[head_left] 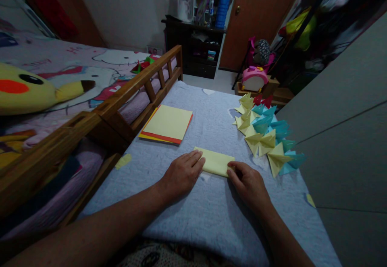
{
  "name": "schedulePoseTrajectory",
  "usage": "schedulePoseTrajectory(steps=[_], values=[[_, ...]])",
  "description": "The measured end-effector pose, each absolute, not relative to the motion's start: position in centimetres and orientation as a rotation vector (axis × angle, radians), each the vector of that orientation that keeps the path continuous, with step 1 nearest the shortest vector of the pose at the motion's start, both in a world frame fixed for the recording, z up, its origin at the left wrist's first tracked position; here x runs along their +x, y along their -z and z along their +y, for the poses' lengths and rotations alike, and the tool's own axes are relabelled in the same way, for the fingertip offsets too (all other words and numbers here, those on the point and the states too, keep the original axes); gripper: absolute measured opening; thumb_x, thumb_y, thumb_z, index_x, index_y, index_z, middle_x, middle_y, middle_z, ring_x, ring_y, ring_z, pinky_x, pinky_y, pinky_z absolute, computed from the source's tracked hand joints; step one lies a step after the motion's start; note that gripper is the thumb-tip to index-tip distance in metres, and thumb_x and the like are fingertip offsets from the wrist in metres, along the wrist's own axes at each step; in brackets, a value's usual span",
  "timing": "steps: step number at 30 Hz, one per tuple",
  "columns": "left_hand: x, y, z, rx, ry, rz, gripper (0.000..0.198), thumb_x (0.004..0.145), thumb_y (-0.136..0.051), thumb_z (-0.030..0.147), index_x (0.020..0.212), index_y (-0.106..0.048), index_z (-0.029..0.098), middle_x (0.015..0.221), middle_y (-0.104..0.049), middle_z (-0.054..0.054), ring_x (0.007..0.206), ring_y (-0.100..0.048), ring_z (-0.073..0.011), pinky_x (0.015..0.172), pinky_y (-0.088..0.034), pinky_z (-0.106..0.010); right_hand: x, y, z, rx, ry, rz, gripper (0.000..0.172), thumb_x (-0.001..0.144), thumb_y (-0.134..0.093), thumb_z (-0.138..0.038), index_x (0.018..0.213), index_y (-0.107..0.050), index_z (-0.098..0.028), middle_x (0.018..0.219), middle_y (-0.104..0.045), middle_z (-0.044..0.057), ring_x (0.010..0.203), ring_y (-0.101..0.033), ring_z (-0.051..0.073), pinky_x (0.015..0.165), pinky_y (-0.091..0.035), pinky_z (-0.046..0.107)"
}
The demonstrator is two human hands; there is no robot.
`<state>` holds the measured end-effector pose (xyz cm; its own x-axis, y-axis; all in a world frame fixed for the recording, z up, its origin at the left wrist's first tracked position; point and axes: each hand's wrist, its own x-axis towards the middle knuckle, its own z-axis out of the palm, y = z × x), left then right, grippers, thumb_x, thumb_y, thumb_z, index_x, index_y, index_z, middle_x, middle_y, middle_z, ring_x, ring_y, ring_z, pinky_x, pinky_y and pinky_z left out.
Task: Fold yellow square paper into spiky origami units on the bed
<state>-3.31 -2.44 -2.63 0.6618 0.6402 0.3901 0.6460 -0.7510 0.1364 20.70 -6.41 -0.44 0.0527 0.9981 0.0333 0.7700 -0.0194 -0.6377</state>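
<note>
Resting on one end of the folded pale yellow paper (215, 162), your left hand (182, 173) has its fingers laid nearly straight and close together, flat on top rather than gripping. Your right hand (250, 183) is curled at the other end, where thumb and index finger come together in a pinch on the paper's short edge; you cannot tell from here how firmly they hold it.

Take the stack of square sheets (169, 121) as your landmark. The folded paper lies flat to the right of it and nearer to you, the two well apart on the cloth-covered surface (208, 214). The stack has a pale yellow sheet on top, with orange-red and deeper yellow edges showing beneath. Well to the right of the stack you have rows of pointed folded pieces: yellow pieces (260, 142) nearest to it, blue pieces (282, 128) beyond those, and red pieces (266, 101) at the far end.

Left of the stack runs a wooden rail (140, 81), and past it a yellow plush toy (26, 94) lies on the bed (72, 55). Well beyond the stack stands a dark cabinet (191, 67); a pink toy (254, 77) sits beyond it to the right.
</note>
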Motion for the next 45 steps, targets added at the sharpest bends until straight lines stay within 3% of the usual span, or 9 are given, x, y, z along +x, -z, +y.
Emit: schedulePoseTrajectory(steps=[9,19,30,45], values=[[-3.34,2.80,-2.63,-2.877,0.662,-1.125,0.028,0.097,-0.051,0.015,0.123,-0.063,0.012,0.132,-0.064,-0.022,0.122,-0.062,-0.0325,0.100,-0.056,-0.051,20.75,0.71,-6.54,-1.812,-0.553,-1.812,0.032,0.089,-0.051,-0.036,0.104,-0.073,-0.018,0.089,-0.075,0.010,0.079,-0.069,0.023,0.075,-0.050,0.036],[-3.29,2.65,-2.69,-2.830,0.613,-1.063,0.029,0.097,-0.052,0.017,0.122,-0.063,0.007,0.131,-0.063,-0.026,0.121,-0.063,-0.0360,0.098,-0.057,-0.050,20.73,0.70,-6.66,-1.791,-0.565,-1.860,0.029,0.092,-0.049,-0.030,0.107,-0.071,-0.018,0.093,-0.072,0.010,0.084,-0.067,0.023,0.079,-0.050,0.035],[-3.26,2.24,-2.75,-2.795,0.568,-1.054,0.028,0.098,-0.051,0.017,0.120,-0.065,0.008,0.129,-0.066,-0.023,0.119,-0.065,-0.0344,0.096,-0.058,-0.049,20.41,0.81,-7.18,-1.704,-0.437,-1.979,0.025,0.096,-0.048,-0.024,0.108,-0.068,-0.018,0.091,-0.064,0.007,0.083,-0.063,0.020,0.077,-0.048,0.031],[-3.25,2.21,-2.69,-2.800,0.513,-1.065,0.029,0.099,-0.048,0.017,0.121,-0.065,0.008,0.131,-0.064,-0.024,0.121,-0.064,-0.0327,0.100,-0.055,-0.048,20.27,0.69,-7.13,-1.755,-0.457,-1.975,0.024,0.095,-0.050,-0.021,0.107,-0.070,-0.016,0.090,-0.063,0.006,0.083,-0.063,0.020,0.076,-0.048,0.030]])
